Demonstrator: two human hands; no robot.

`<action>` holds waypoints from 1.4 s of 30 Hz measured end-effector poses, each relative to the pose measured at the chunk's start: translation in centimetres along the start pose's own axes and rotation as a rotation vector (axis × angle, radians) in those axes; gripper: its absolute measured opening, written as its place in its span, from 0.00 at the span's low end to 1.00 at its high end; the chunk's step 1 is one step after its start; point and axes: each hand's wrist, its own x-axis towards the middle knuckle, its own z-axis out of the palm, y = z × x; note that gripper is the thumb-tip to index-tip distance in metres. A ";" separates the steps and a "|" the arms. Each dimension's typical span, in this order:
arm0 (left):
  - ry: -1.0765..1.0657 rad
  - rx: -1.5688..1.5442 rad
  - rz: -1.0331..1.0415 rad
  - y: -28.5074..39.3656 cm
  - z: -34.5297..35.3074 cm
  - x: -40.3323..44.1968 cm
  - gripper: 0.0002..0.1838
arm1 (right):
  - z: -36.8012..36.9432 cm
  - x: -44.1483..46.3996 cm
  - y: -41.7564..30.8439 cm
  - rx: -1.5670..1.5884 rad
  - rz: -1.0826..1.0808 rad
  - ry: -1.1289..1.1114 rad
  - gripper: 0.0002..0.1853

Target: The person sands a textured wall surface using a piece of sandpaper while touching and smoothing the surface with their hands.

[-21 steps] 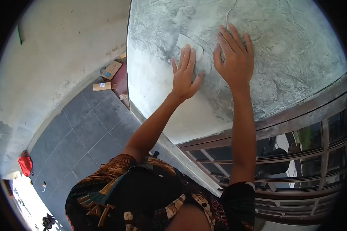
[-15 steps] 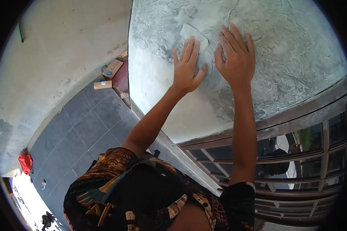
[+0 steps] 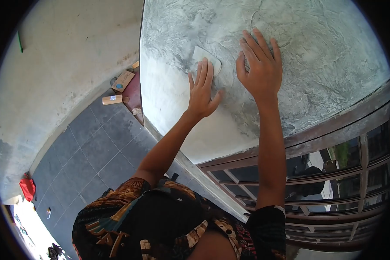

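A pale flat piece [image 3: 213, 65] with a rounded edge lies against the mottled grey-white wall [image 3: 320, 56]. The fingertips of my left hand [image 3: 200, 93] press on its lower part; the fingers are stretched out and the thumb is spread to the right. To the right of it, my right hand [image 3: 262, 71] rests flat on the rough wall surface with its fingers extended, holding nothing. The two hands are apart.
Wood-framed window panes [image 3: 325, 173] are at the lower right. Cardboard boxes [image 3: 123, 81] stand by the wall corner at the left, above a grey tiled floor [image 3: 91, 147]. A red bag [image 3: 27, 188] is at the far left.
My left hand and the pale piece moved up slightly, then down and to the left. The right hand stays on nearly the same part of the wall.
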 end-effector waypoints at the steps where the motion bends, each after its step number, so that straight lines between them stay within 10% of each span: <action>1: 0.072 -0.027 0.040 0.5 -0.8 2.3 0.45 | 0.0 0.1 0.1 0.004 0.000 0.008 0.12; 42: 0.090 -0.043 0.076 0.4 -1.5 5.0 0.43 | -0.1 0.1 -0.2 0.008 0.030 0.009 0.12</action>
